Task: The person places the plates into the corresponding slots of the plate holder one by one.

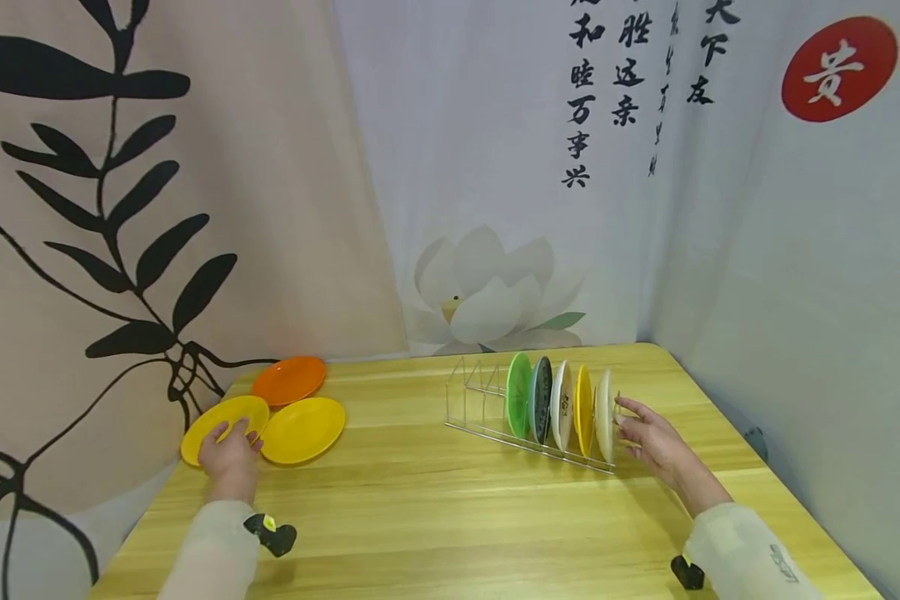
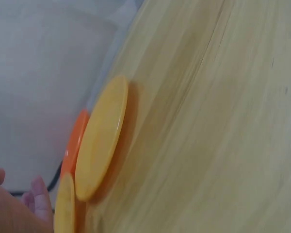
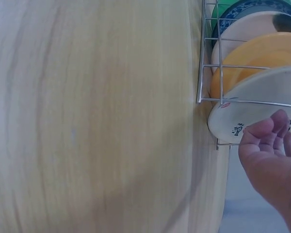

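Over the left yellow plate (image 1: pixel 236 408) is my left hand (image 1: pixel 228 457), its fingers loosely bent and spread above the plate's surface. A second yellow plate (image 1: pixel 303 431) lies flat beside it, and an orange plate (image 1: pixel 288 381) lies behind both. My right hand (image 1: pixel 656 446) is at the right end of a wire dish rack (image 1: pixel 465 425), with loosely bent fingertips close by the outermost white plate (image 3: pixel 237 119). In the rack, a green plate (image 1: pixel 518 396), a blue patterned plate (image 1: pixel 542 400), another white plate (image 1: pixel 562 404) and a yellow plate (image 1: pixel 583 410) stand on edge.
The rack stands towards the back right of the wooden table (image 1: pixel 420 517), with bare slots at its left end. A printed curtain (image 1: pixel 270 167) hangs right behind the table and along its right side.
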Available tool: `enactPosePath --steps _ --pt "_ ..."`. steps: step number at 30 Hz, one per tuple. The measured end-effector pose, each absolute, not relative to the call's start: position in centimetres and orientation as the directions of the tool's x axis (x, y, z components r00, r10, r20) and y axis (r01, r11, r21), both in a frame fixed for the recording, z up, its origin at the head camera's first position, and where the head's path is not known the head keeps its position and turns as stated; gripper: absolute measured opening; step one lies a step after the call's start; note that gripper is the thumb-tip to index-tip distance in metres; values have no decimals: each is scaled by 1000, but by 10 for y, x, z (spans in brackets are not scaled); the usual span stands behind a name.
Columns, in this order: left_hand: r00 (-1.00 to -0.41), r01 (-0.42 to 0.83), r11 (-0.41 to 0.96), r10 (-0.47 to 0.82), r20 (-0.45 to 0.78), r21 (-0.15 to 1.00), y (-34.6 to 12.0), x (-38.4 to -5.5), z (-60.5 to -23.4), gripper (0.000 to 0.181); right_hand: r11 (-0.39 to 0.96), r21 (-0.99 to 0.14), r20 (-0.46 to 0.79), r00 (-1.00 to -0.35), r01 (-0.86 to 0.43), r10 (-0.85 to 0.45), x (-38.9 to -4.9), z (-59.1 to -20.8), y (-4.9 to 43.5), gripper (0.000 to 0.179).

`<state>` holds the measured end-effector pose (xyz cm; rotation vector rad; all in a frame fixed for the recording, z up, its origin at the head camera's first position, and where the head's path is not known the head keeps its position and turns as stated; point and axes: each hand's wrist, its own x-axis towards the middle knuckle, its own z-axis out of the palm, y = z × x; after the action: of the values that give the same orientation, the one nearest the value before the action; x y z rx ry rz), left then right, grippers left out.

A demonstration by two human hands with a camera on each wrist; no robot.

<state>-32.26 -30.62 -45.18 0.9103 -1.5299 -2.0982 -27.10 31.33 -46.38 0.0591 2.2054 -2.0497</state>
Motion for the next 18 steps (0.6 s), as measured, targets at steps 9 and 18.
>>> enactPosePath --steps 9,18 --pt "-624 -126 -356 -697 -353 926 -334 -307 -457 66 75 -990 -122 -992 119 -41 -270 -462 311 60" --pt "-575 -182 -436 -680 -455 881 -348 -299 -470 41 72 -990 -125 -991 121 -46 -270 -462 311 63"
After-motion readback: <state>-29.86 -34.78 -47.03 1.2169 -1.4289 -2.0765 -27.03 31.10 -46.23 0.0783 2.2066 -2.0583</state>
